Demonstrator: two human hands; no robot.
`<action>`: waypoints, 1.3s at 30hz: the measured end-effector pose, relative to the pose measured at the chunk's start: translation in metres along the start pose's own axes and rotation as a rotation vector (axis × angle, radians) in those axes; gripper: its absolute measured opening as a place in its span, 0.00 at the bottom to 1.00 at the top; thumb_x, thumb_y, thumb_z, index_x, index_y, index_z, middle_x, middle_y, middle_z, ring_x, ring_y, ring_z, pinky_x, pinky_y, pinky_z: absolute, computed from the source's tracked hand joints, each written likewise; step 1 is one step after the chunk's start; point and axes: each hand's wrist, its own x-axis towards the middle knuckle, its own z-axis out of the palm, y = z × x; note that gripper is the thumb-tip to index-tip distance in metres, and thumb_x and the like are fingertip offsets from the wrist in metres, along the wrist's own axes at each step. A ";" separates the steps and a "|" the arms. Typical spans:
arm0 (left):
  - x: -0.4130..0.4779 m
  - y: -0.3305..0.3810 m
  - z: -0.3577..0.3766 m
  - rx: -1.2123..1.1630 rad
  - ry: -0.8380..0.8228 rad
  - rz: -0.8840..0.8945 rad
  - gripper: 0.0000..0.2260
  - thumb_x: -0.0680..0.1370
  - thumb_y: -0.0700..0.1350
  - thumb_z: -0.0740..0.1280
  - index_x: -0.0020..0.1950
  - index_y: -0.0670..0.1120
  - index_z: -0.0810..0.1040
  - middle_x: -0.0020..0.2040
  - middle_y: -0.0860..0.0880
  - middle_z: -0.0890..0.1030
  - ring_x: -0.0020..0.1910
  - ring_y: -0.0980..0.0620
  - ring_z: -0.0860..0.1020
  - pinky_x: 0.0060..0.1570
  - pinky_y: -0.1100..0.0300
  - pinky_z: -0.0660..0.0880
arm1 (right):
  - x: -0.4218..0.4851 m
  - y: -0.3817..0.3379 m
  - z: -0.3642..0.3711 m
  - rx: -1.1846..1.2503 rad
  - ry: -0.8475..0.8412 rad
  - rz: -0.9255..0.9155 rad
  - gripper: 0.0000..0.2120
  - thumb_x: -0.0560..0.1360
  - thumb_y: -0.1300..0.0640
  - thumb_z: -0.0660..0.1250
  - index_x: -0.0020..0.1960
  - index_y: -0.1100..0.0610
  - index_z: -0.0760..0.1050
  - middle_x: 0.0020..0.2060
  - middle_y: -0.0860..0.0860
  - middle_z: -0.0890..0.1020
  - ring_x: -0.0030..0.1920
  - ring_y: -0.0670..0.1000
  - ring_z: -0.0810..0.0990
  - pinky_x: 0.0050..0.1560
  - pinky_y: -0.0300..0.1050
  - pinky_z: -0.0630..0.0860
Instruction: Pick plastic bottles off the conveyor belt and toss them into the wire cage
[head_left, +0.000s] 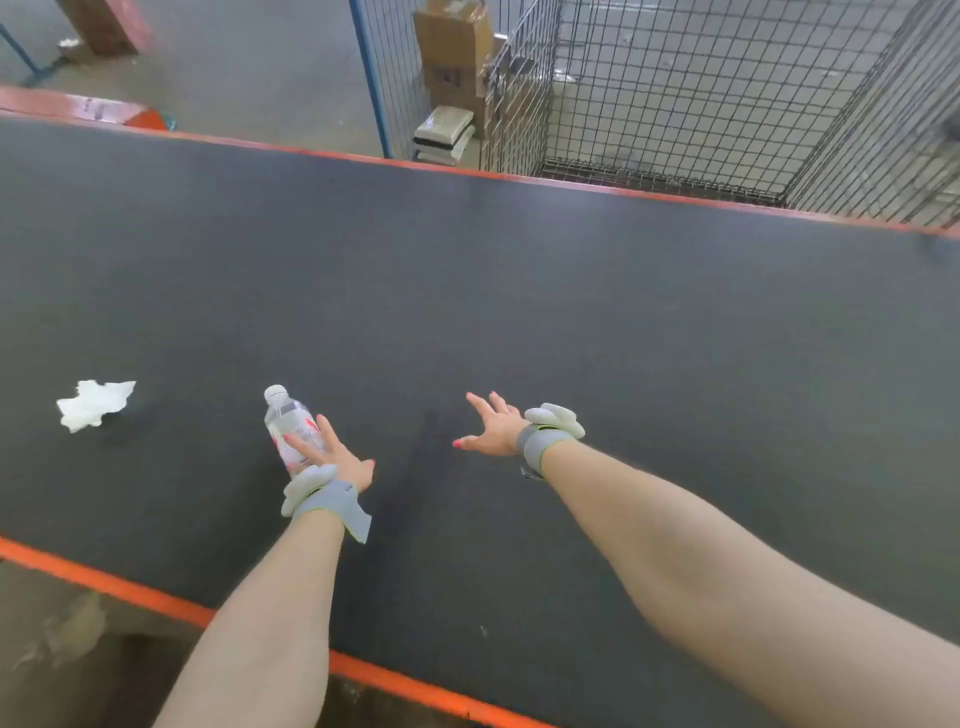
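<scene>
1 plastic bottle (287, 420) lies on the conveyor belt (571, 312) near its front edge, with the left hand (337, 457) touching it, fingers straight and apart. The right hand (491, 428) hovers spread wide, holding nothing. 1 crumpled white paper (93, 402) lies left; 1 wire cage (727, 104) stands beyond the belt

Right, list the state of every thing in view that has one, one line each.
plastic bottle: capped, lying on the conveyor belt, cap pointing away.
left hand: open, straight fingers resting on the plastic bottle.
right hand: open, fingers spread, holding nothing.
white paper scrap: crumpled, lying on the conveyor belt.
wire cage: standing beyond the belt's far edge; no bottle shows inside.
</scene>
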 end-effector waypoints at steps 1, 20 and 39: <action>-0.002 0.004 0.005 0.018 0.001 -0.006 0.43 0.78 0.53 0.66 0.78 0.52 0.35 0.76 0.37 0.32 0.74 0.28 0.52 0.73 0.42 0.53 | 0.001 0.003 -0.001 0.004 0.003 -0.015 0.40 0.76 0.37 0.62 0.79 0.42 0.41 0.79 0.51 0.43 0.78 0.59 0.45 0.76 0.58 0.49; 0.009 0.325 -0.044 -1.343 -0.398 0.147 0.37 0.70 0.43 0.72 0.75 0.58 0.60 0.70 0.49 0.65 0.65 0.43 0.72 0.45 0.51 0.79 | 0.051 0.151 -0.180 0.228 0.247 0.186 0.38 0.79 0.43 0.61 0.79 0.45 0.41 0.77 0.56 0.52 0.75 0.61 0.57 0.74 0.56 0.56; 0.022 0.460 -0.052 -0.488 -0.361 0.528 0.41 0.79 0.58 0.62 0.79 0.48 0.37 0.79 0.42 0.47 0.78 0.43 0.52 0.76 0.48 0.52 | 0.115 0.202 -0.290 0.151 0.439 0.284 0.40 0.78 0.43 0.64 0.79 0.46 0.41 0.77 0.57 0.48 0.75 0.63 0.58 0.75 0.55 0.56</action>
